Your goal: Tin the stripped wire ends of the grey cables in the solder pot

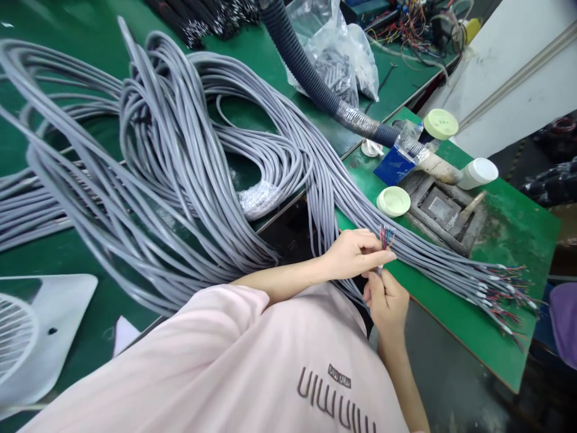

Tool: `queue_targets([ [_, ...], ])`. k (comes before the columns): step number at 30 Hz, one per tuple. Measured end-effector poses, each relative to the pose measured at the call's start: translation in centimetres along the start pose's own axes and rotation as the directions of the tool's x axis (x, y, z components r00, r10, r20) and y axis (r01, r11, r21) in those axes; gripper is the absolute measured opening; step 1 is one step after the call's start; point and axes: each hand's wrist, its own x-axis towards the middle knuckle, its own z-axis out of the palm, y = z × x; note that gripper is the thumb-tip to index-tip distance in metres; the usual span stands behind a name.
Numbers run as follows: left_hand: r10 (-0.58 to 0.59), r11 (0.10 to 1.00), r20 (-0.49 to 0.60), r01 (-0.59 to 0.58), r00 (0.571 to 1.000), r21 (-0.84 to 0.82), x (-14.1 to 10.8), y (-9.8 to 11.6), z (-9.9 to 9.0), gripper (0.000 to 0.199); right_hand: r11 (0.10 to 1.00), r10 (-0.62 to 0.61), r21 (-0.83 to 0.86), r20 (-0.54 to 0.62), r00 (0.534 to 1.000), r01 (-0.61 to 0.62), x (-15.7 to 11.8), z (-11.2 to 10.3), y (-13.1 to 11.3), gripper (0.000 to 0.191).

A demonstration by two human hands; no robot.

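My left hand (pixel 354 252) is closed, thumb and fingers pinching the thin coloured wires (pixel 386 237) that fan out from a cable's stripped end. Just below it, my right hand (pixel 387 297) is closed around the grey cable (pixel 380 270) those wires come from; only a short bit of its sheath shows between the hands. Beside my hands, a bundle of grey cables (pixel 424 249) runs across the green board. Its stripped ends (pixel 509 294) spread red, blue and dark wires near the board's right side.
Large loops of grey cable (pixel 180 138) cover the left table. A ribbed hose (pixel 306 60) reaches down to a square metal pot (pixel 444 207), with a pale green tub (pixel 393 201) and a white tub (pixel 480 171) near it. A plastic bag (pixel 336 69) lies behind.
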Motion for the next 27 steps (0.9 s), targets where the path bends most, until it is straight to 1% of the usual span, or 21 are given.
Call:
queue_targets([
  [3, -0.044, 0.996, 0.04, 0.047, 0.998, -0.075, -0.1, 0.3, 0.0, 0.047, 0.995, -0.047, -0.088, -0.032, 0.998, 0.044, -0.4, 0.2, 0.2, 0.036],
  [7, -0.129, 0.977, 0.076, 0.14, 0.989, -0.163, -0.2, 0.7, 0.2, 0.046, 0.988, -0.076, -0.137, -0.049, 0.996, 0.069, -0.6, 0.1, 0.4, 0.034],
  [9, -0.15, 0.968, 0.093, 0.165, 0.984, -0.188, -0.3, 0.8, 0.3, 0.045, 0.986, -0.082, -0.149, -0.056, 0.995, 0.073, -0.7, 0.1, 0.6, 0.034],
  [13, -0.161, 0.951, 0.142, 0.192, 0.977, -0.244, -0.3, 0.7, 0.3, 0.045, 0.98, -0.098, -0.18, -0.09, 0.991, 0.081, -0.9, 0.2, 1.1, 0.033],
  [16, -0.162, 0.939, 0.156, 0.201, 0.974, -0.278, -0.3, 0.6, 0.4, 0.046, 0.975, -0.107, -0.208, -0.109, 0.988, 0.083, -1.0, 0.3, 1.4, 0.032],
  [27, -0.173, 0.926, 0.188, 0.225, 0.967, -0.304, -0.6, 0.4, 0.4, 0.047, 0.963, -0.138, -0.248, -0.11, 0.984, 0.108, -1.1, 0.3, 1.3, 0.027],
])
